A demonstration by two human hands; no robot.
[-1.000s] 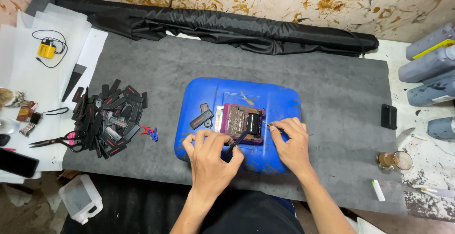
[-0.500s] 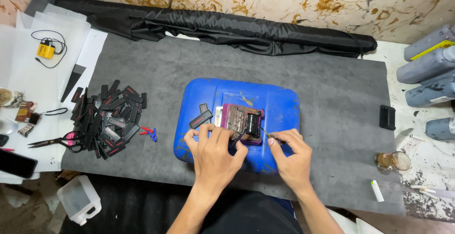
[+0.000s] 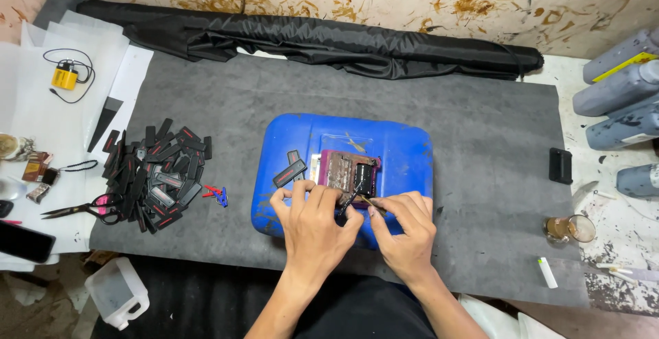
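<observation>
A blue plastic canister (image 3: 405, 150) lies flat on the grey mat (image 3: 480, 133). On it sits a small maroon mould block (image 3: 338, 169) with a black patch on its right part. My left hand (image 3: 317, 223) pinches a small black strip at the block's front edge. My right hand (image 3: 406, 230) holds a thin pointed tool, its tip touching that strip. Two black rubber labels (image 3: 290, 172) lie on the canister left of the block.
A heap of several black labels (image 3: 156, 174) and pink-handled scissors (image 3: 79, 208) lie at the left. A rolled black cloth (image 3: 322, 40) runs along the back. Grey bottles (image 3: 621, 92) stand right; a small glass (image 3: 568, 228), a black box (image 3: 560, 165), a white jug (image 3: 118, 291).
Both hands have drawn together at the block's front edge. My right hand moved left and brought the tool tip onto the strip that my left hand holds.
</observation>
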